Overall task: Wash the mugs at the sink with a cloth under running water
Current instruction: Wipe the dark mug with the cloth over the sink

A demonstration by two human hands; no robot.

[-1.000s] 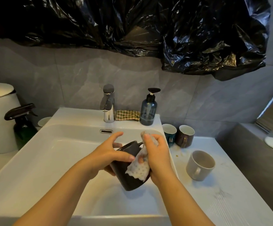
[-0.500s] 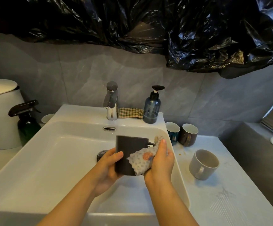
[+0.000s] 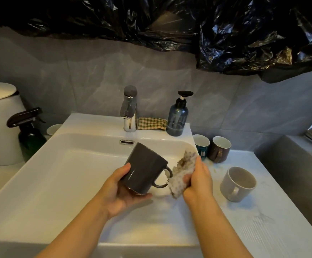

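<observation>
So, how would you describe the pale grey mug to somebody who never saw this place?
Find the white sink; on the counter to its right stand three mugs. The teal mug and the brown mug stand together by the wall. The pale grey mug stands alone, nearer the person, and is pale outside, where they are dark.

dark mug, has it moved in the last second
Yes. The dark mug has shifted nearer the overflow slot, and the cloth has come off its side to its handle.
</observation>
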